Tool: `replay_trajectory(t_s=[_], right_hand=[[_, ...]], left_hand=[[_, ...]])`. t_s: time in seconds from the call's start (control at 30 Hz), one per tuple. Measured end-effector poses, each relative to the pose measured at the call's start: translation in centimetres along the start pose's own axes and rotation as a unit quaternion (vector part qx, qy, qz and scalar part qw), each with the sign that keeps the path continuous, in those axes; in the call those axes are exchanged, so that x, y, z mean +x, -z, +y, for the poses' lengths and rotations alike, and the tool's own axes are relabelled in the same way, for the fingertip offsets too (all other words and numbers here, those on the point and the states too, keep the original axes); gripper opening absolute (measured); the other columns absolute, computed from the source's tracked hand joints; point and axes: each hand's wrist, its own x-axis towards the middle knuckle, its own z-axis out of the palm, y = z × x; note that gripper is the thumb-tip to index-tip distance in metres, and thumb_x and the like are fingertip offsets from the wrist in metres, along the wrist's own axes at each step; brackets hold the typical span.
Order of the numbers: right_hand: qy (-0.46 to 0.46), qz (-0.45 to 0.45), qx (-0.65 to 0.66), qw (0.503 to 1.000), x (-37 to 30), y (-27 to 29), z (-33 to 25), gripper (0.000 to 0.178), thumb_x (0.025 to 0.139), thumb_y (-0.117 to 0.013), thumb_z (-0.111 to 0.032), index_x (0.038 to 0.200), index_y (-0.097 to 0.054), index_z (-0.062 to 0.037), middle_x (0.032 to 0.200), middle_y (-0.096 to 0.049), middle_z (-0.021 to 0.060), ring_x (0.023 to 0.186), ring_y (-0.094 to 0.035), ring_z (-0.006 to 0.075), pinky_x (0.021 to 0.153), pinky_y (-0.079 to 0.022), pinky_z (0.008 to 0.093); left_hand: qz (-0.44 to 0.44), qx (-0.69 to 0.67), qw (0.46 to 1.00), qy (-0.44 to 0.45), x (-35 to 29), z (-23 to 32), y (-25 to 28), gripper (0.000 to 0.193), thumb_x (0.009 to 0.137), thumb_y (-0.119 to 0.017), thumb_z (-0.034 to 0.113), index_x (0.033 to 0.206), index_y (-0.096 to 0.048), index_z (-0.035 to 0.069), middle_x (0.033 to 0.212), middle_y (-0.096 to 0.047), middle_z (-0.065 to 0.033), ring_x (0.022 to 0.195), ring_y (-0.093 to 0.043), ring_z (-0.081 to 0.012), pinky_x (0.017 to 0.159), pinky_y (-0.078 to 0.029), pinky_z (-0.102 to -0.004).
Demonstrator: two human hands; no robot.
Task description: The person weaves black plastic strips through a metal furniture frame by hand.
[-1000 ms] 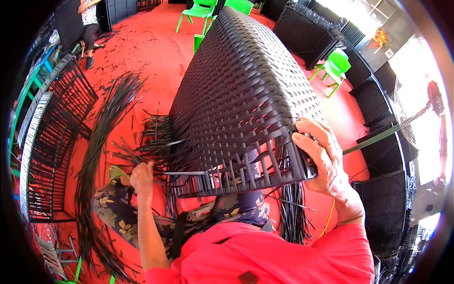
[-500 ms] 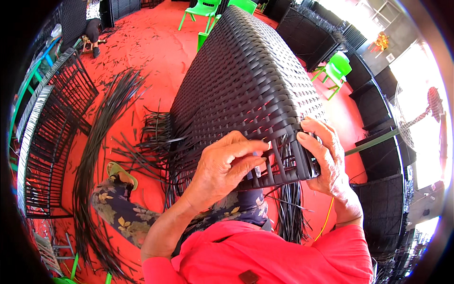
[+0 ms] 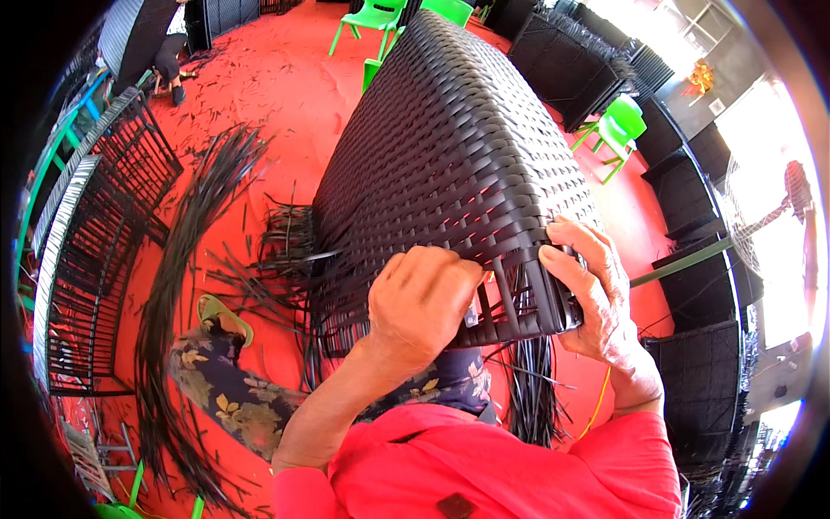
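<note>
A large black woven wicker panel piece [image 3: 458,147] tapers away from me, its near end an unfilled lattice of flat strips. My right hand [image 3: 596,281] grips its near right corner, thumb and fingers on either side of the edge. Curled and closed, my left hand [image 3: 422,298] rests against the lattice left of that corner; its fingertips are hidden, so what they hold cannot be seen. Loose black strip ends [image 3: 290,233] stick out of the weave's left side, and more strips [image 3: 532,389] hang below the near end.
A long bundle of black strips [image 3: 177,294] lies on the red floor [image 3: 303,95] at left, beside a black slatted frame [image 3: 91,285]. Green chairs [image 3: 622,125] stand farther off. Dark woven pieces [image 3: 696,372] line the right side near a fan [image 3: 782,203]. Another person [image 3: 170,65] is at far left.
My left hand has turned and closed, going from a pinch with visible fingertips to a curled hand with its back up. The right hand keeps its hold. The far person's panel has shifted.
</note>
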Motion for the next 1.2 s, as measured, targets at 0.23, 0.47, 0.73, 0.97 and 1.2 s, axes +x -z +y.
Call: replay_trajectory(t_s=[0.23,0.47,0.73,0.97,1.2], right_hand=[[0.003,0.025,-0.042,0.999,-0.6,0.0,0.3,0.052,0.055,-0.071,-0.004,0.105,-0.058,-0.0042,0.109,-0.055,0.0141,0.098,-0.057,0.034,0.078,-0.049,0.0394],[0.012,0.034,-0.041,0.998,-0.8,-0.2,0.6,0.05,0.057,-0.071,-0.004,0.105,-0.057,-0.0038,0.109,-0.055,0.0148,0.098,-0.057,0.0348,0.079,-0.048,0.0403],[0.022,0.039,-0.04,0.998,-0.9,-0.3,0.7,0.049,0.058,-0.072,-0.005,0.104,-0.057,-0.0031,0.108,-0.055,0.0156,0.096,-0.058,0.0352,0.078,-0.049,0.0405],[0.024,0.032,-0.041,0.998,-0.8,-0.3,0.8,0.05,0.056,-0.072,-0.005,0.104,-0.057,-0.0027,0.109,-0.054,0.0158,0.096,-0.058,0.0356,0.077,-0.049,0.0403],[0.015,0.035,-0.029,0.999,-0.8,-0.7,0.6,0.05,0.057,-0.072,-0.001,0.105,-0.057,-0.0028,0.109,-0.054,0.0163,0.098,-0.056,0.0361,0.078,-0.048,0.0407]], left_hand=[[-0.118,-0.316,0.867,0.368,-3.9,-0.1,1.7,0.016,0.079,-0.064,0.003,0.095,-0.062,0.001,0.081,-0.055,-0.0043,0.067,-0.054,-0.0077,0.057,-0.044,-0.0195],[-0.243,-0.373,0.818,0.365,-2.2,-2.2,1.8,0.016,0.082,-0.062,0.007,0.094,-0.065,-0.001,0.075,-0.051,-0.0011,0.061,-0.047,-0.0062,0.054,-0.039,-0.0205],[-0.246,-0.515,0.692,0.443,-2.0,-3.2,1.2,0.01,0.078,-0.066,0.006,0.087,-0.065,0.0,0.071,-0.05,0.0009,0.061,-0.047,-0.0048,0.053,-0.037,-0.0204],[-0.072,0.028,0.992,0.1,-2.3,0.1,0.3,0.016,0.062,-0.066,-0.003,0.071,-0.054,0.004,0.065,-0.045,-0.004,0.056,-0.05,-0.0163,0.05,-0.038,-0.0288],[-0.051,-0.078,0.976,0.196,-5.2,-0.6,0.2,0.014,0.074,-0.065,0.004,0.087,-0.061,0.003,0.077,-0.055,-0.009,0.062,-0.055,-0.0183,0.052,-0.043,-0.0274]])
